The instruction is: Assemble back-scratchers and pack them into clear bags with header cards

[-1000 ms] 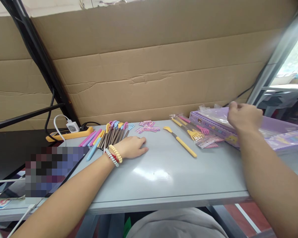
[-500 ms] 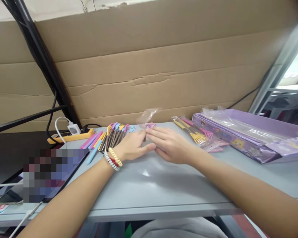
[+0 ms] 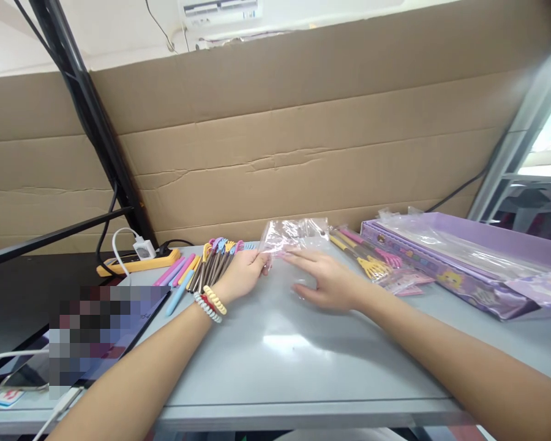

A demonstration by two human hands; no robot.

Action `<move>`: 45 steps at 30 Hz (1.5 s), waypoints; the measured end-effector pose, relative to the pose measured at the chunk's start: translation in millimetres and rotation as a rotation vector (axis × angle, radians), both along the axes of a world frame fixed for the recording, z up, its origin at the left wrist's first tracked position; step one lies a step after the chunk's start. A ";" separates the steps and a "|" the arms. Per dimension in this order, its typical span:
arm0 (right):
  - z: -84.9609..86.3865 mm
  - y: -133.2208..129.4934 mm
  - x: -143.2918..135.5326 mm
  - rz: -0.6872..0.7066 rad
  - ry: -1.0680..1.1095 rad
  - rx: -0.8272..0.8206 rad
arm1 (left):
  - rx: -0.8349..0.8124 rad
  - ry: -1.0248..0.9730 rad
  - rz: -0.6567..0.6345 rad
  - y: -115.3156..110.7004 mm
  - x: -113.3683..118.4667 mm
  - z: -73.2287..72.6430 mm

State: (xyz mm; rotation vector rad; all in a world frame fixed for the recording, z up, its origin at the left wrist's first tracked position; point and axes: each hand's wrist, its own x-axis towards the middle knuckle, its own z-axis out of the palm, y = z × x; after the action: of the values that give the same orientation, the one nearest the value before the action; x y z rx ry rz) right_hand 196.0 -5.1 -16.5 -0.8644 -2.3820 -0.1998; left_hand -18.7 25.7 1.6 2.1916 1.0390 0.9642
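Note:
A clear plastic bag stands up from the desk between my hands, with a small pink patch near its lower edge. My left hand, with coiled bands round its wrist, pinches the bag's lower left side. On the right, my right hand has its fingers stretched and spread, the fingertips touching the bag's lower edge. Just beyond my left hand lie several dark sticks with coloured hand-shaped ends, like back scratchers. To the right of the bag are bagged yellow and pink ones.
Several coloured tubes lie left of the sticks, near a yellow power strip with a white charger. A blurred-out tablet sits at the left. A purple box holding clear plastic stands right. Cardboard walls the back.
The bag now stands spread out more widely between my hands. My right hand has moved right, away from my left, and its fingers are more spread. The view has tilted up slightly.

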 end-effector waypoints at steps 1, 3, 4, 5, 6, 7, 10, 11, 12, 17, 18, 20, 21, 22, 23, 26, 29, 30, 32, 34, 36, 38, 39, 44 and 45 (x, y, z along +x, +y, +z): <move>-1.0 3.3 2.7 -0.034 0.057 -0.027 | -0.027 -0.026 -0.026 1.0 -1.2 0.1; -1.4 8.3 6.9 -0.071 0.174 -0.152 | -0.090 -0.074 -0.073 2.4 -2.5 -0.1; -0.9 9.9 7.9 -0.067 0.233 -0.258 | -0.122 -0.094 -0.091 2.9 -2.5 -0.5; -0.3 10.8 8.3 -0.055 0.287 -0.380 | -0.152 -0.110 -0.107 3.3 -2.2 -1.1; 0.4 11.1 7.9 -0.044 0.335 -0.496 | -0.178 -0.121 -0.121 3.8 -1.8 -1.8; 1.1 11.0 7.0 -0.039 0.376 -0.594 | -0.197 -0.133 -0.123 4.3 -1.4 -2.4; 3.3 8.5 3.1 -0.040 0.417 -0.695 | -0.185 -0.195 -0.043 7.1 -1.2 -3.1; 4.0 7.5 2.1 -0.040 0.410 -0.682 | -0.162 -0.236 0.006 8.6 -1.8 -2.7; 4.6 6.6 1.4 -0.037 0.393 -0.666 | -0.133 -0.286 0.057 10.3 -2.8 -2.1; 5.4 4.9 2.1 -0.033 0.318 -0.658 | -0.027 -0.395 0.229 20.5 -10.4 -1.0; 5.2 4.8 2.4 -0.034 0.314 -0.671 | -0.035 -0.386 0.228 22.3 -11.7 -1.9; 5.2 4.2 2.7 -0.026 0.304 -0.724 | -0.068 -0.374 0.199 24.9 -13.6 -4.2; 5.4 3.5 2.6 -0.017 0.296 -0.761 | -0.084 -0.374 0.183 25.6 -14.1 -5.4; 5.6 2.7 2.3 -0.006 0.284 -0.800 | -0.097 -0.377 0.171 26.0 -14.4 -6.3; 5.9 1.9 1.9 0.006 0.270 -0.831 | -0.107 -0.384 0.166 26.0 -14.5 -6.8; 5.8 0.2 0.9 0.023 0.230 -0.851 | -0.126 -0.408 0.174 24.9 -14.2 -6.3; 3.9 0.7 0.9 0.024 0.218 -0.824 | -0.130 -0.426 0.196 24.0 -12.7 -4.5; 3.1 1.2 1.1 0.023 0.217 -0.818 | -0.131 -0.435 0.209 24.1 -11.9 -4.0; 1.8 2.2 1.4 0.021 0.227 -0.811 | -0.159 -0.469 0.243 24.8 -10.4 -3.4; 1.4 2.9 1.3 0.018 0.246 -0.806 | -0.230 -0.502 0.281 26.0 -9.6 -3.5; 1.8 3.4 0.8 0.004 0.283 -0.786 | -0.297 -0.477 0.286 27.0 -10.0 -4.3; 2.5 3.9 0.4 -0.007 0.347 -0.764 | -0.300 -0.369 0.247 26.7 -11.0 -5.4; 2.8 4.3 0.2 -0.005 0.391 -0.758 | -0.281 -0.297 0.204 25.6 -11.4 -5.8; 1.9 6.9 0.8 0.007 0.570 -0.717 | -0.191 0.052 -0.058 10.0 -6.3 -3.8; 1.1 7.5 1.0 -0.003 0.570 -0.687 | -0.184 0.089 -0.073 6.3 -4.1 -3.0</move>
State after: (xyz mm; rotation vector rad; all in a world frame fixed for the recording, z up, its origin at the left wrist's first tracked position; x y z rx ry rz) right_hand 197.0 2.4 -15.4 -1.0431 -1.8942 0.8041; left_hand -22.7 32.0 -1.4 2.1199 1.0368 0.7151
